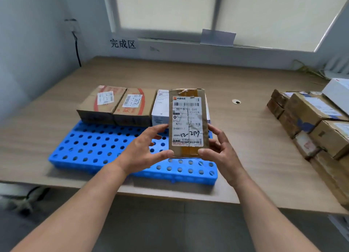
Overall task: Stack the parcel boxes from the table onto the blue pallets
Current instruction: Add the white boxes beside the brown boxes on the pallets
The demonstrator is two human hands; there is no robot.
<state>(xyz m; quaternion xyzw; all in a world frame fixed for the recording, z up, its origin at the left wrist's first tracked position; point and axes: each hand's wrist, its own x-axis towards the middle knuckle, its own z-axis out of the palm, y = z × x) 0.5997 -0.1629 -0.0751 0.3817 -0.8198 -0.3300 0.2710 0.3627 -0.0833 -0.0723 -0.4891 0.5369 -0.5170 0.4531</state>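
So at this point both hands were on one parcel. The left hand (145, 150) and the right hand (220, 148) each had their fingers (157, 128) curled onto a long side of the labelled parcel box (188, 123), thumbs pinching its near end. Neither hand was wide open, just spread enough to span the box. It was held up with the shipping label facing the camera, clear of the surface as far as I could judge.

Under and just behind it was the blue pallet (88, 138), lying near the front edge of the counter (245, 131), towards its left. The near half of the pallet was bare. Along its far edge ran a row of two brown boxes (103, 102) (135, 106) and a white box (160, 108), packed side by side. The held box hid the right end of that row.

My read was that this was the carry-and-place step, with the parcel lined up over the pallet's far right corner. The next move probably needed it laid flat and lowered beside or onto the white box, edges squared, then let go.

Plenty was left to do, with a pile of boxes (309, 117) at the counter's right edge.
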